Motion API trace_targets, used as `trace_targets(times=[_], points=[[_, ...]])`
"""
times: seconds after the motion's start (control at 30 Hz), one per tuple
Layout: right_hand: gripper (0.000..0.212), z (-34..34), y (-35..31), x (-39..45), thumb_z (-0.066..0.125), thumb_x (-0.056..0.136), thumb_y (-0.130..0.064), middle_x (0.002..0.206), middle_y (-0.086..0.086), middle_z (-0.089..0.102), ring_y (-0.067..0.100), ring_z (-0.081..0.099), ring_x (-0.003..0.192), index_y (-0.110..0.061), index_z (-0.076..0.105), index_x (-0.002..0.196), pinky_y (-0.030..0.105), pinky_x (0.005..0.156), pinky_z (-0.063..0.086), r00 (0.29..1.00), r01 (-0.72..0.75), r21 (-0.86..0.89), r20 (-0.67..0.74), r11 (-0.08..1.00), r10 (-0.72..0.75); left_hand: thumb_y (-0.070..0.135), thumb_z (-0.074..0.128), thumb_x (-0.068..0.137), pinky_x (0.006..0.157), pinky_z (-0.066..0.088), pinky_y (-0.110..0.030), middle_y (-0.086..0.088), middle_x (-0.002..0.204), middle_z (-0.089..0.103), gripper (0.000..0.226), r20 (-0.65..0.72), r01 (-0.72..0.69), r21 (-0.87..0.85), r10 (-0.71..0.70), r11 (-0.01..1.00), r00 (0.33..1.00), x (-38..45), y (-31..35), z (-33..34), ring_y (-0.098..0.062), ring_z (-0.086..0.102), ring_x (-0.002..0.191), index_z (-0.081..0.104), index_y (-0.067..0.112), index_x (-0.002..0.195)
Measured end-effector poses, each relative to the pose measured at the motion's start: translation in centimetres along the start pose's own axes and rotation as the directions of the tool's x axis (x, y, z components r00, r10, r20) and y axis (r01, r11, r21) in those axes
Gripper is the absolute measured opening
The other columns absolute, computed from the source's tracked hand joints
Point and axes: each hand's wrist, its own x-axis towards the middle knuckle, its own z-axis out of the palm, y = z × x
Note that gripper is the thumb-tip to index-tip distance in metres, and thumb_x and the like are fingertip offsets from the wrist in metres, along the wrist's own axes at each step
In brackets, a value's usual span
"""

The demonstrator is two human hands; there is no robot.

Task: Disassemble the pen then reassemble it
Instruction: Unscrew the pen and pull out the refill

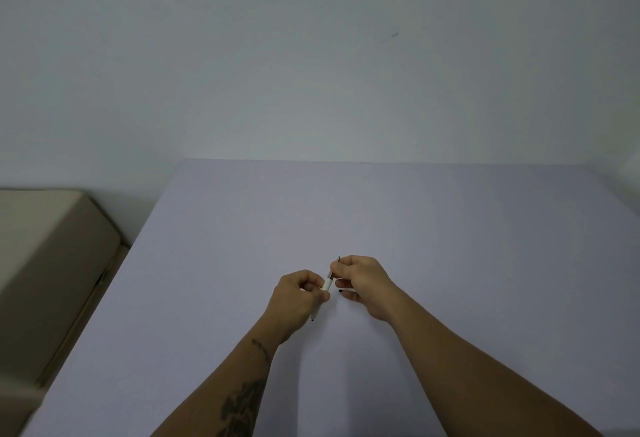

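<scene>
You pinched the pen [327,283] at centre frame | left hand [300,293] braced barrel | right hand [360,280] gripped tip, likely for twisting.

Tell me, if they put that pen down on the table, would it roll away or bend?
The pen looks thin and round, so it would probably roll a little on the flat table. It stays straight between the left hand and right hand, so it is likely stiff. It seems light, since fingertips alone hold it.
</scene>
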Motion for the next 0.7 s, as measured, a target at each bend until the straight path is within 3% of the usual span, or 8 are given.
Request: trace_targets(times=[0.27, 0.43, 0.6, 0.7], points=[[0.026, 0.27, -0.15, -0.31, 0.052, 0.098, -0.009, 0.099, 0.005, 0.071, 0.016, 0.062, 0.087, -0.018, 0.075, 0.092, 0.028, 0.072, 0.053, 1.0, -0.004, -0.056, 0.027, 0.998, 0.006, 0.014, 0.073, 0.08, 0.07, 0.057, -0.035, -0.001, 0.076, 0.064, 0.004, 0.008, 0.007, 0.026, -0.007, 1.0, 1.0, -0.38, -0.46, -0.22, -0.02, 0.061, 0.073, 0.071, 0.018, 0.08], [0.02, 0.1, 0.42, -0.36, 0.065, 0.091, -0.023, 0.106, 0.007, 0.072, 0.018, 0.064, 0.087, -0.013, 0.071, 0.108, 0.031, 0.073, 0.052, 0.999, -0.04, -0.024, 0.029, 0.999, 0.04, 0.014, 0.074, 0.08, 0.052, 0.05, -0.017, 0.001, 0.07, 0.062, 0.006, 0.004, 0.013, 0.047, -0.013, 0.999, 1.0, -0.46, -0.66, -0.4, -0.013, 0.058, 0.062, 0.07, 0.018, 0.078], [0.012, 0.19, 0.84, -0.11, 0.064, 0.092, -0.019, 0.1, 0.008, 0.071, 0.015, 0.065, 0.083, -0.011, 0.072, 0.092, 0.028, 0.069, 0.053, 0.999, -0.03, -0.066, -0.015, 0.997, 0.029, 0.013, 0.074, 0.079, 0.048, 0.047, -0.013, 0.0, 0.073, 0.062, 0.007, 0.022, 0.005, 0.047, -0.006, 0.999, 1.0, -0.63, -0.48, -0.33, -0.012, 0.058, 0.063, 0.071, 0.019, 0.078], [0.021, 0.13, 0.59, -0.18, 0.055, 0.096, -0.009, 0.097, 0.006, 0.071, 0.016, 0.065, 0.087, -0.016, 0.074, 0.09, 0.028, 0.071, 0.054, 0.999, -0.046, -0.079, -0.007, 0.996, 0.046, 0.013, 0.074, 0.08, 0.051, 0.047, -0.017, 0.0, 0.074, 0.062, 0.006, 0.028, 0.004, 0.057, -0.006, 0.998, 1.0, -0.73, -0.48, -0.32, -0.013, 0.058, 0.065, 0.071, 0.018, 0.079]])
